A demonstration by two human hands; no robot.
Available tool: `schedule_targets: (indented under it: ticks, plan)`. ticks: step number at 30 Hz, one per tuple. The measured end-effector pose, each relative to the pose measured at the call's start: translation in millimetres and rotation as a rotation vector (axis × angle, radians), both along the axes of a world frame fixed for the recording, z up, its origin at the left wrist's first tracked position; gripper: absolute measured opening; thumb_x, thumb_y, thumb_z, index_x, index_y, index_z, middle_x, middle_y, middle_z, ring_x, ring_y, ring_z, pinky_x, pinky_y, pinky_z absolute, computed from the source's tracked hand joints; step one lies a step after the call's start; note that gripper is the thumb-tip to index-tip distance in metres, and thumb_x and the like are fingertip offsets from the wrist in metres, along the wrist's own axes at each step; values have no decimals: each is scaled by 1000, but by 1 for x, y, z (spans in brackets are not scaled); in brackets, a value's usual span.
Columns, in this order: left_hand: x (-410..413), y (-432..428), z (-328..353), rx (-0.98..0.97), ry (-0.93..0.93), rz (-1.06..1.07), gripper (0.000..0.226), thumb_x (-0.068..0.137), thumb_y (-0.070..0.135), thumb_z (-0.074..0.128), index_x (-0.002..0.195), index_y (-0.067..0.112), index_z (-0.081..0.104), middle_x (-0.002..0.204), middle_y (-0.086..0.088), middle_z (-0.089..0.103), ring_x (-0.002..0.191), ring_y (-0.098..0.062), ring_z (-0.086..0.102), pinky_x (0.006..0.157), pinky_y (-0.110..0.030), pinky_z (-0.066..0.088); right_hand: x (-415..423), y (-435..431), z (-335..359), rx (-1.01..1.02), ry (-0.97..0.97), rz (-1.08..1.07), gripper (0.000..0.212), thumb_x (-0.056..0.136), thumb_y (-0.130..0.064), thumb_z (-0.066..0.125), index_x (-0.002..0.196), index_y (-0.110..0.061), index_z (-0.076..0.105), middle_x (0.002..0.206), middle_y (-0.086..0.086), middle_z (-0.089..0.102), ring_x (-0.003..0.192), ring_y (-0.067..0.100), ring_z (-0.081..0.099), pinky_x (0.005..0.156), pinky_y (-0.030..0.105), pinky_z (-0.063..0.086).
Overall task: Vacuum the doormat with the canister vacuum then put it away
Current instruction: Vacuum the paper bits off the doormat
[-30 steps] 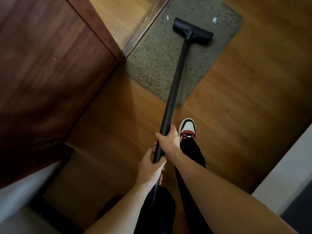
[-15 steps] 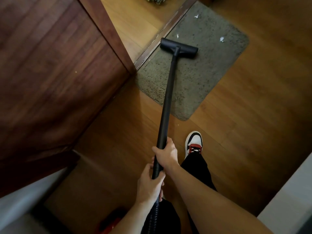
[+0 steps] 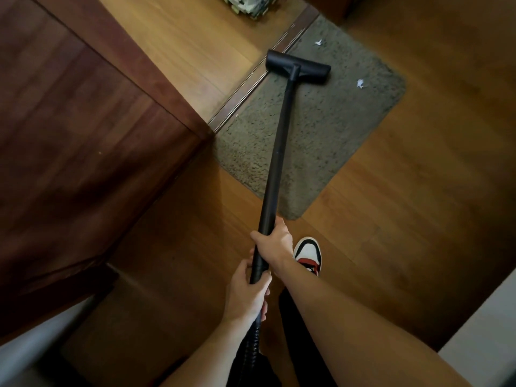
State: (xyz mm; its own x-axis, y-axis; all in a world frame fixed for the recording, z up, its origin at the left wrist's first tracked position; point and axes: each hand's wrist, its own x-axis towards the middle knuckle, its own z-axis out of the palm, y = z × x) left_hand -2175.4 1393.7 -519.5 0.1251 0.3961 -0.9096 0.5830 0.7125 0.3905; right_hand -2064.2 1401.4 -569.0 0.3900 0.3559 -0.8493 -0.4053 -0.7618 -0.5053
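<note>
A grey-green doormat [image 3: 329, 127] lies on the wooden floor beside a metal door threshold [image 3: 259, 76]. The black vacuum wand [image 3: 276, 163] runs from my hands up to its black floor nozzle [image 3: 297, 67], which rests on the mat's far left part by the threshold. My right hand [image 3: 275, 244] grips the wand higher up; my left hand [image 3: 247, 291] grips it just below, where the ribbed hose [image 3: 251, 347] begins. Two white paper scraps [image 3: 360, 83] [image 3: 319, 42] lie on the mat to the right of and beyond the nozzle. The canister is out of view.
A dark wooden door panel [image 3: 83, 135] fills the left side, close to the wand. My shoe [image 3: 307, 254] stands on the floor just below the mat. A pale wall edge [image 3: 483, 331] is at lower right. A patterned object [image 3: 245, 4] sits beyond the threshold.
The nozzle has slid from the mat's right middle to its left edge by the threshold. The view has tilted, so more of the mat's far end and scraps show.
</note>
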Motion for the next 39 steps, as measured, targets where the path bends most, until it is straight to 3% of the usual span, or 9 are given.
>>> schedule_targets:
  ticks: [3,7,15,21,24,30,35,39]
  plan:
    - [24,8,-2,7,3,4,12,94,26,68,102,22,59,70,-6,61,41,-18,49,39,-27,42,22,10,-3,-7,-27,13,36,89,-16,70,119,-16,49,87,10,67,53,16,67,45,24,53]
    - [55,22,-5,-6,-3,16,13,93,28,68,102,23,59,71,-7,61,42,-18,50,41,-28,43,54,24,-2,6,-25,17,35,90,-12,69,119,-17,48,80,6,65,45,10,63,42,19,49]
    - [80,30,5,-34,8,41,14,93,24,68,102,18,59,71,-8,60,41,-18,49,39,-28,43,80,33,7,-26,-19,62,35,91,-15,70,116,-17,46,90,12,68,54,18,68,55,32,60]
    - [54,13,31,-36,17,78,13,94,24,68,100,16,60,66,-7,58,43,-19,49,45,-31,43,52,20,29,-68,0,85,36,90,-17,70,119,-13,49,95,12,66,61,23,71,52,30,59]
    - [34,1,39,-45,29,88,13,94,24,67,100,15,60,62,-7,58,41,-20,49,42,-31,43,34,10,39,-85,27,107,35,92,-17,70,118,-14,47,99,12,65,61,20,69,44,22,52]
    - [-3,-19,50,-56,58,52,13,93,24,68,99,14,61,66,-9,60,39,-22,49,42,-31,43,-2,-11,52,-97,58,107,38,94,-16,70,123,-14,45,105,16,66,59,22,69,46,25,55]
    - [-38,-29,59,-71,77,-9,15,93,27,68,98,15,62,70,-10,62,41,-23,50,42,-31,44,-37,-30,57,-116,61,90,43,93,-16,70,127,-12,45,100,15,68,59,21,71,56,34,63]
    - [-60,-37,63,-90,83,-55,13,93,25,67,98,14,62,69,-8,63,43,-21,52,42,-30,44,-63,-42,58,-138,37,74,47,88,-20,72,128,-13,47,98,15,70,76,29,76,68,44,66]
